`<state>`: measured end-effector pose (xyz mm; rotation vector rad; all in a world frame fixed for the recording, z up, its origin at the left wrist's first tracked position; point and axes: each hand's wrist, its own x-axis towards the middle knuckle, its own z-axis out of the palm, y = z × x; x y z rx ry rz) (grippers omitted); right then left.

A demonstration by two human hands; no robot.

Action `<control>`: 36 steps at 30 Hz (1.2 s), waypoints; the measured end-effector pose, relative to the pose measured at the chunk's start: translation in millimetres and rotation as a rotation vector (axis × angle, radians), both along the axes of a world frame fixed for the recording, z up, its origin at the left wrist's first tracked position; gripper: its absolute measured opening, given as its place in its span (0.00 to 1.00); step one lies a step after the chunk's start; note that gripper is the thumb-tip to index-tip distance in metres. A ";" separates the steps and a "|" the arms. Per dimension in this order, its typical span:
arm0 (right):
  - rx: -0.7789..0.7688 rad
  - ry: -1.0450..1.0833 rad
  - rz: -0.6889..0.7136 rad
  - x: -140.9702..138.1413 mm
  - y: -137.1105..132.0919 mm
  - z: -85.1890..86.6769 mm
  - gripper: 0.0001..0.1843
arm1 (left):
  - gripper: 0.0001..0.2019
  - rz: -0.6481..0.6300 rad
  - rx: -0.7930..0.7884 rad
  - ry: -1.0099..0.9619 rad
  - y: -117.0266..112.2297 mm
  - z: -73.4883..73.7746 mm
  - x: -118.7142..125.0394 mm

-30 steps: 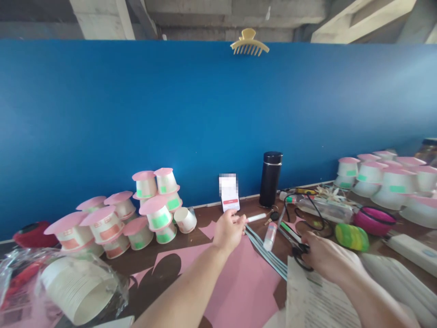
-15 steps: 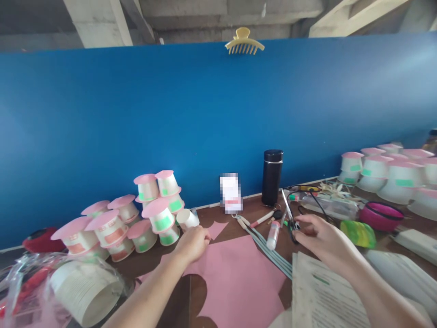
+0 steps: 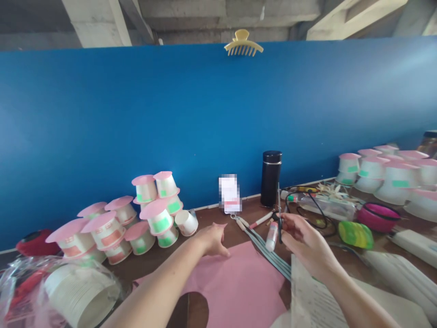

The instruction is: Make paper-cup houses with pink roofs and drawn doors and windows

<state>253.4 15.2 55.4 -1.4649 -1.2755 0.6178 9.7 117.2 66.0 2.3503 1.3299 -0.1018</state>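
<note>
My right hand (image 3: 303, 241) is closed round the black handles of a pair of scissors (image 3: 279, 207), whose blades point straight up. My left hand (image 3: 212, 240) rests with fingers stretched out on the top edge of a pink paper sheet (image 3: 239, 282) that has round holes cut from it. Between the two hands lie a grey striped lanyard (image 3: 269, 257) and a small glue bottle (image 3: 271, 235).
Upturned paper cups with pink lids (image 3: 150, 209) are piled at the left, with more such cups (image 3: 382, 175) at the far right. A black flask (image 3: 271, 178) stands against the blue partition (image 3: 170, 123). A sleeve of stacked cups in plastic (image 3: 75, 287) sits bottom left. Printed papers (image 3: 324, 305) lie bottom right.
My right hand lifted the scissors off the table and turned the blades upright. My left hand left the pen by the lanyard, swung left, then came to rest open on the pink sheet.
</note>
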 end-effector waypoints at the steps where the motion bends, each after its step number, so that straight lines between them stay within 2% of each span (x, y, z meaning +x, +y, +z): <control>1: 0.005 0.001 0.009 -1.3 -0.2 -0.7 0.21 | 0.23 0.002 -0.021 0.008 1.7 -1.4 -0.6; 3: 0.012 0.003 0.027 -3.5 -0.7 -1.7 0.21 | 0.16 0.008 -0.057 0.016 4.4 -4.8 -1.6; 7: 0.017 -0.006 0.034 -7.2 -1.0 -2.9 0.21 | 0.08 0.004 -0.103 -0.004 5.6 -9.6 -1.5; 12: 0.042 -0.016 0.019 -8.9 0.5 -6.4 0.20 | 0.06 0.022 -0.179 -0.057 0.5 -1.8 -6.5; 16: 0.063 -0.001 0.013 -13.3 -1.0 -4.1 0.21 | 0.08 0.062 -0.190 -0.122 -6.8 21.2 -25.3; 20: 0.078 0.070 0.042 -23.6 -4.0 -0.1 0.21 | 0.06 0.097 -0.096 -0.204 -21.6 53.3 -49.8; 23: 0.087 0.178 0.065 -29.3 -2.8 -4.6 0.20 | 0.07 0.145 0.008 -0.266 -40.0 77.7 -66.7; 25: 0.094 0.203 0.072 -30.9 -0.8 -11.0 0.21 | 0.08 0.234 0.070 -0.323 -52.5 89.8 -77.7; 27: 0.098 0.246 0.101 -31.6 0.8 -17.4 0.21 | 0.11 0.351 0.107 -0.418 -61.7 94.9 -88.2; 29: 0.107 0.335 0.131 -32.7 1.5 -22.2 0.23 | 0.13 0.455 0.124 -0.604 -66.5 90.5 -96.2; 31: 0.109 0.428 0.134 -34.9 1.4 -25.2 0.25 | 0.15 0.566 0.113 -0.863 -68.3 75.9 -98.8; 33: 0.097 0.482 0.121 -38.2 0.8 -26.5 0.25 | 0.14 0.648 0.056 -1.090 -69.4 52.9 -93.8; 36: 0.083 0.535 0.126 -44.6 -1.9 -25.0 0.22 | 0.14 0.765 -0.182 -1.406 -72.0 11.0 -74.2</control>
